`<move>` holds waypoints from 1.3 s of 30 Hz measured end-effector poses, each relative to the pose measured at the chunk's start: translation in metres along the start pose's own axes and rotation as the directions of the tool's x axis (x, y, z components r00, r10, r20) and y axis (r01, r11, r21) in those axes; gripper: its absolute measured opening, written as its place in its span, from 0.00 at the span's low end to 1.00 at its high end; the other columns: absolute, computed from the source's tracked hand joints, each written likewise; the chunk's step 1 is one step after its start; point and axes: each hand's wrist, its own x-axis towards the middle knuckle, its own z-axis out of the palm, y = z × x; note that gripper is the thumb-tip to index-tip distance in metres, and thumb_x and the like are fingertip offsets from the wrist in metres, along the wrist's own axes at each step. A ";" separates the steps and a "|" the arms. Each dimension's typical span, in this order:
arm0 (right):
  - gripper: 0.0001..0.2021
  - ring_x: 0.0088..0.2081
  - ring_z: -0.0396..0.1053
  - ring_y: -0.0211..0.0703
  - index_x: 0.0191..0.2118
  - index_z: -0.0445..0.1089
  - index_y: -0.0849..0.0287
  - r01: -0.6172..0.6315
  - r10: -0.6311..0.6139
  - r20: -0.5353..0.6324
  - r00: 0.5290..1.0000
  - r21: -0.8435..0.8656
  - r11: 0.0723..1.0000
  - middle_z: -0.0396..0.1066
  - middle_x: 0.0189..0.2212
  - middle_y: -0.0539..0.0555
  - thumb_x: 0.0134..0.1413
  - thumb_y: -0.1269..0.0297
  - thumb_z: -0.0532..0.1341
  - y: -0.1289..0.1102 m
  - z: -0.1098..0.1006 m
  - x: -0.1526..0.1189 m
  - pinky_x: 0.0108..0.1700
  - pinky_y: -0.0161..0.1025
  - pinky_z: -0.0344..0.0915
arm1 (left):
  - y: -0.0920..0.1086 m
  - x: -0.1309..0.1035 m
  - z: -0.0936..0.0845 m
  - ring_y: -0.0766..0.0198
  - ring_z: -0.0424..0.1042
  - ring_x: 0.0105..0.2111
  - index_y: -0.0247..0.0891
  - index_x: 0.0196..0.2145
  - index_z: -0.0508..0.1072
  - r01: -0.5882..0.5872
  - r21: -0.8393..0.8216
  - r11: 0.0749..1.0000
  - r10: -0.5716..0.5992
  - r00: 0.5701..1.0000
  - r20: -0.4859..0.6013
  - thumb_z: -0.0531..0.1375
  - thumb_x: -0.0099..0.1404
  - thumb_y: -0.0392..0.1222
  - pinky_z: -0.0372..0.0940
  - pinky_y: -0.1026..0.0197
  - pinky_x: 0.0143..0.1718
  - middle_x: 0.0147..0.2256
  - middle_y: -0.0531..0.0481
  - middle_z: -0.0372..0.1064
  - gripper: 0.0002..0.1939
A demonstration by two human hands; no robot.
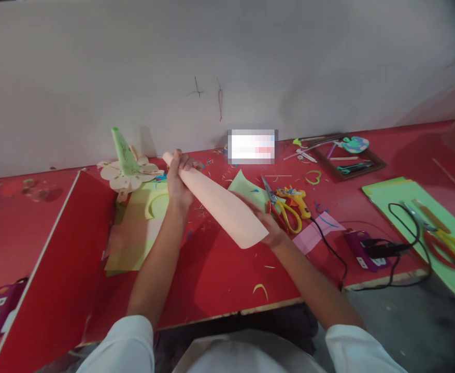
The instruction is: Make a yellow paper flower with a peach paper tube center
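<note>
A peach paper cone (223,204), rolled from a sheet, slants over the middle of the table, narrow end up and to the left. My left hand (181,173) is closed around that narrow end. Along the wide end, my right hand (268,223) grips the cone from its right side; most of its fingers are hidden behind the paper. Just right of my right hand lie scissors (289,215) with yellow and red handles and a yellow glue gun (298,199). A green paper sheet (245,186) lies partly behind the cone.
A green paper cone (124,153) stands on a cream flower-shaped base (118,181) at left, near yellow sheets (128,254). A red divider (56,280) rises at far left. At right are a pink sheet (316,235), a purple power strip (361,254) with black cords, and green sheets (394,197) under scissors (449,246).
</note>
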 end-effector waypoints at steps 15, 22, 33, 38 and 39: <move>0.20 0.68 0.67 0.56 0.60 0.77 0.40 0.293 -0.457 -0.120 0.881 -0.620 0.728 0.72 0.65 0.49 0.63 0.56 0.69 -0.001 -0.003 -0.009 0.73 0.55 0.61 | -0.015 0.007 -0.005 0.72 0.67 0.22 0.41 0.26 0.64 0.222 -0.003 0.975 -0.221 0.968 -0.120 0.74 0.61 0.48 0.71 0.64 0.34 0.20 0.60 0.60 0.22; 0.28 0.62 0.74 0.58 0.63 0.73 0.41 0.310 -0.361 -0.211 0.909 -0.239 0.920 0.76 0.62 0.55 0.57 0.50 0.73 0.001 0.001 -0.004 0.66 0.60 0.70 | -0.001 0.013 -0.014 0.75 0.62 0.19 0.43 0.27 0.67 0.095 -0.050 0.994 -0.094 0.995 0.024 0.73 0.62 0.47 0.69 0.68 0.32 0.18 0.62 0.53 0.18; 0.20 0.69 0.66 0.58 0.63 0.75 0.38 0.401 -0.524 0.080 0.848 -0.744 0.534 0.69 0.68 0.47 0.69 0.51 0.61 0.015 -0.004 -0.020 0.73 0.58 0.63 | -0.015 0.005 0.001 0.75 0.65 0.21 0.41 0.27 0.65 0.274 -0.012 0.962 -0.272 0.947 -0.170 0.76 0.58 0.45 0.69 0.65 0.33 0.20 0.63 0.59 0.22; 0.20 0.67 0.69 0.58 0.64 0.74 0.40 0.433 -0.600 0.092 0.795 -0.778 0.454 0.74 0.64 0.50 0.70 0.51 0.60 0.021 -0.008 -0.017 0.71 0.57 0.67 | -0.011 -0.002 0.009 0.72 0.65 0.21 0.41 0.30 0.67 0.279 -0.006 0.960 -0.275 0.943 -0.188 0.77 0.56 0.44 0.69 0.62 0.33 0.21 0.62 0.60 0.21; 0.20 0.66 0.70 0.57 0.64 0.75 0.41 0.439 -0.622 0.093 0.778 -0.789 0.430 0.75 0.62 0.51 0.70 0.51 0.60 0.021 -0.008 -0.016 0.70 0.56 0.69 | -0.010 -0.005 0.014 0.72 0.66 0.21 0.41 0.31 0.67 0.271 -0.014 0.963 -0.268 0.944 -0.190 0.78 0.55 0.44 0.69 0.62 0.33 0.22 0.62 0.61 0.21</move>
